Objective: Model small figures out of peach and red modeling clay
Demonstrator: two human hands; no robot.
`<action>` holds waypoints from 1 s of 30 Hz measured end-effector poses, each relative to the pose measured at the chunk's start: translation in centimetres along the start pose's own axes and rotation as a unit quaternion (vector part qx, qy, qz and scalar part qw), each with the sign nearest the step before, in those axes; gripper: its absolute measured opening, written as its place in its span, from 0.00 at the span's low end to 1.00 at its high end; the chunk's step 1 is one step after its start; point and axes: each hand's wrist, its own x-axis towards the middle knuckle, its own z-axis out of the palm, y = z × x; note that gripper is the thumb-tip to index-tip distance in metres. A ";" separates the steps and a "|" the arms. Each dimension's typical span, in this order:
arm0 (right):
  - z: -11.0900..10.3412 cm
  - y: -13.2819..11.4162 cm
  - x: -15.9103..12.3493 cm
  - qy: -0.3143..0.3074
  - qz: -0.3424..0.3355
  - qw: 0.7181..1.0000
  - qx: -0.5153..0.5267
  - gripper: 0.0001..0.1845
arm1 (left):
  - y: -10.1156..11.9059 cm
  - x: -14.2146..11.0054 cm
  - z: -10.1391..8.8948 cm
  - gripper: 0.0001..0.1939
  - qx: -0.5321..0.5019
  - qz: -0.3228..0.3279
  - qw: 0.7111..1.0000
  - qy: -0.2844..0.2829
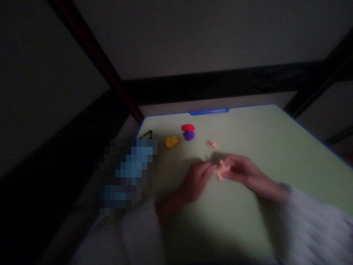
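A peach-coloured lump of modelling clay [221,170] with several stubby points sticking out, a bit like a star, is held above the pale table. My right hand [244,170] pinches its right side between thumb and fingers. From the left, my left hand [197,178] is closed, its fingertips pinching the clay's edge. Just beyond my hands lies a smaller peach clay bit [212,144]. Farther back, a red clay piece [188,127] touches a purple clay lump [189,135], and a yellow clay lump [171,141] sits to their left.
The pale table [253,129] has a blue rim and a blue handle-like strip [209,111] at its far edge. A blurred-out blue patch [135,162] covers something at the left edge, beside a thin dark bent object [150,134]. A wall [209,40] stands behind the table.
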 end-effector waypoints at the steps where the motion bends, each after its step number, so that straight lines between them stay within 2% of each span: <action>1: 0.0 0.0 0.0 0.000 0.000 1.000 0.000 0.09 | 0.1 0.0 0.0 0.16 0.004 0.001 1.000 0.000; 6: 0.1 0.0 0.1 0.002 0.002 1.000 -0.001 0.10 | -0.1 -0.1 0.1 0.16 -0.006 0.006 1.000 0.006; 8: 0.1 0.0 0.1 0.005 -0.003 1.000 0.002 0.10 | -0.4 -0.2 0.2 0.17 -0.027 -0.013 1.000 0.008; 12: 0.0 -0.1 0.0 0.010 -0.013 1.000 0.005 0.11 | -0.9 -0.3 0.3 0.19 -0.064 -0.075 0.993 0.063; 14: -0.1 0.0 0.0 0.010 -0.013 1.000 0.010 0.10 | -0.8 -0.2 0.2 0.18 -0.073 -0.061 0.994 0.054; 17: -0.1 0.0 0.0 0.009 -0.013 1.000 0.015 0.10 | -0.4 0.0 0.0 0.15 -0.055 -0.004 0.998 0.017; 20: -0.1 0.1 0.0 0.007 -0.007 1.000 0.013 0.10 | 0.0 0.0 0.0 0.14 -0.023 0.022 0.999 0.014; 26: 0.1 0.0 0.0 0.009 0.003 1.000 0.012 0.10 | -0.2 -0.2 0.1 0.14 0.004 0.026 1.000 0.010; 30: 0.0 0.1 0.0 0.008 0.000 1.000 0.027 0.10 | -0.6 -0.1 0.3 0.16 -0.033 -0.006 0.999 0.028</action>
